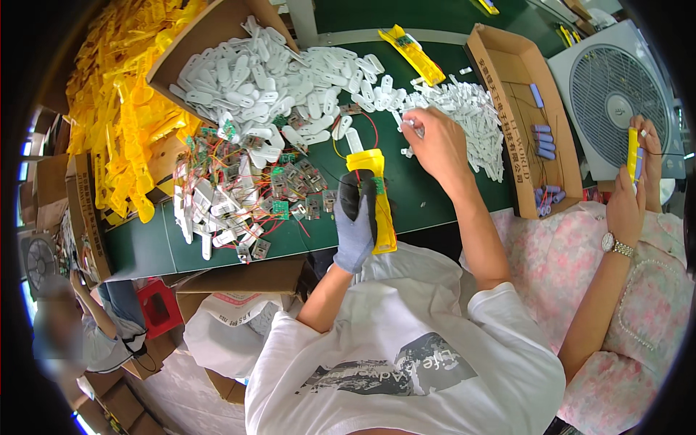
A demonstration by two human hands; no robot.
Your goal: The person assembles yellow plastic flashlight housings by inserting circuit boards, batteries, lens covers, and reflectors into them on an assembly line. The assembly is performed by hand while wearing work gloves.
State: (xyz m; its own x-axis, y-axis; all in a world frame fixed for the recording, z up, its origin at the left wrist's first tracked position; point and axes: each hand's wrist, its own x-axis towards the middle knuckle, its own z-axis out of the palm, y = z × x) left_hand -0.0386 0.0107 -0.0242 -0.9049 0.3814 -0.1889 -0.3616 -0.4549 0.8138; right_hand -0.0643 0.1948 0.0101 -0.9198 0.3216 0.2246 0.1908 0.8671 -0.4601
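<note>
My left hand, in a grey glove with dark fingers, is closed around a yellow plastic housing. A small green circuit board shows inside the housing, with red and yellow wires looping out beyond its far end. My right hand, bare, is pinched on a small white plastic part at the near edge of a heap of small white parts. Left of my gloved hand lie wired circuit boards mixed with white pieces. Farther off, white oval covers spill from a tipped box.
Yellow housings are piled at far left; another housing lies at the back. On the right stand a cardboard box with purple cylindrical cells and a fan. A co-worker's hands hold a yellow housing beside it.
</note>
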